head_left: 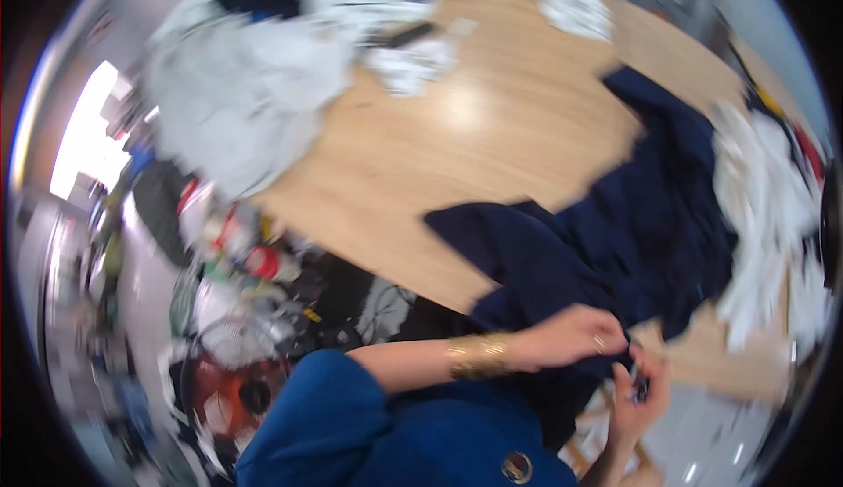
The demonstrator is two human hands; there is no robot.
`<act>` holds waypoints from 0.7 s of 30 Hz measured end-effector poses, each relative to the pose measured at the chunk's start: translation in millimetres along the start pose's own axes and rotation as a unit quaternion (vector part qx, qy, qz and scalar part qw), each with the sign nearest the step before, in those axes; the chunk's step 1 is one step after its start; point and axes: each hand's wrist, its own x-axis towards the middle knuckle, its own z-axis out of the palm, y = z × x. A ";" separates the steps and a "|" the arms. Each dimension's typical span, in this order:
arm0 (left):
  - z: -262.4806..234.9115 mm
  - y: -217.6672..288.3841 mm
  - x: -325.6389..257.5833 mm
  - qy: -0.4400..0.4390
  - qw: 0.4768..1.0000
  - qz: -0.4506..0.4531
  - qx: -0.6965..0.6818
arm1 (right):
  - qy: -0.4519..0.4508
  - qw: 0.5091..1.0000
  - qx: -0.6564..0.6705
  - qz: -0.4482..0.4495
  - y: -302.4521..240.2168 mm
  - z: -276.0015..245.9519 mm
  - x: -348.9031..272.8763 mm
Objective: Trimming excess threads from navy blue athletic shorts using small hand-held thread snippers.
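Observation:
A dark navy garment [650, 215] lies spread over the right side of the wooden table, and its near part hangs toward me. At the table's near edge my left hand [571, 336], a wide gold cuff on its wrist, is closed with the fingertips pinching a bit of the navy cloth. Close beside it, my right hand [639, 395] is curled around a small dark object [641, 385] with a shiny part. Blur hides what kind of thing that is. The fingertips of both hands nearly meet.
On the wooden table [421, 144], a light grey cloth [246, 92] lies at the left and white cloths [764, 215] at the right. A dark oblong item [408, 35] rests near a white scrap [413, 65]. Below left stands a fan [237, 382] among bags and clutter.

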 end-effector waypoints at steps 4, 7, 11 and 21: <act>4.1 -27.8 8.8 0.004 0.999 0.036 0.009 | 0.058 0.993 0.079 0.068 -8.8 17.8 -1.5; 1.8 -16.1 -1.1 -0.003 0.997 0.071 -0.004 | 0.145 0.960 0.217 0.101 33.8 6.5 7.2; -11.7 3.0 -9.6 -0.012 0.989 0.134 0.060 | -0.006 0.972 0.212 0.098 -12.7 1.8 36.4; -40.2 15.4 -24.2 -0.074 0.959 0.165 0.218 | -0.181 0.959 0.212 0.056 0.6 -13.6 41.0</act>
